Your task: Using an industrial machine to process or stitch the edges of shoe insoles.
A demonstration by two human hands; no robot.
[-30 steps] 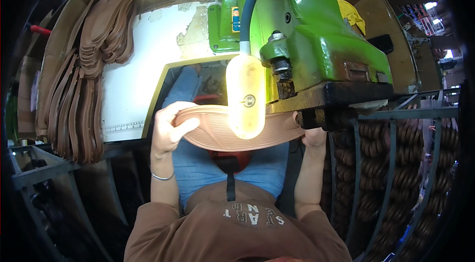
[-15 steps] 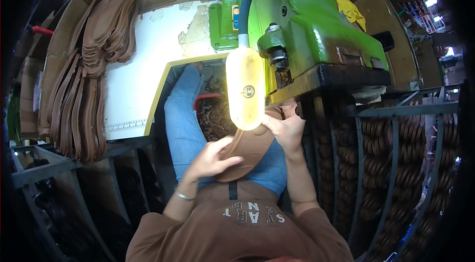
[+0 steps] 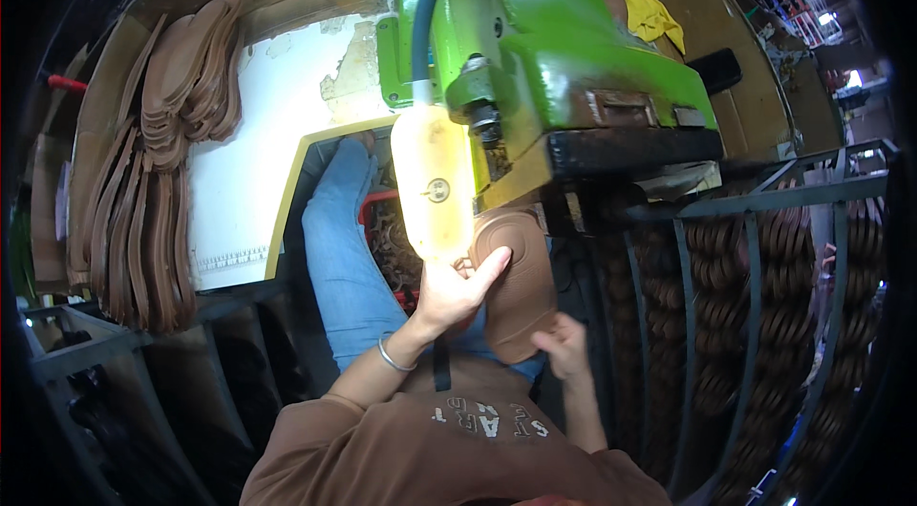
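A brown shoe sole (image 3: 521,301) is held over my lap, just under the green machine's front. Its far end shows a rounded raised outline. My left hand (image 3: 457,294) is closed on the sole's left edge near that end, thumb on top and the other fingers partly hidden. At the near right edge, my right hand (image 3: 565,346) pinches the sole between thumb and curled fingers. A glowing yellow lamp (image 3: 432,186) hangs right above my left hand. The sole's far tip lies close to the machine's working head (image 3: 506,172).
The green machine (image 3: 573,38) fills the upper middle. Stacked brown soles (image 3: 158,220) lie at the left on a white tabletop (image 3: 277,115) with a yellow edge. Metal racks (image 3: 755,315) of brown pieces stand at the right. A yellow cloth (image 3: 654,17) lies behind the machine.
The sole has swung round to stand more upright. My left hand has moved from its near end to the far end, and my right hand from the far end to the near right edge.
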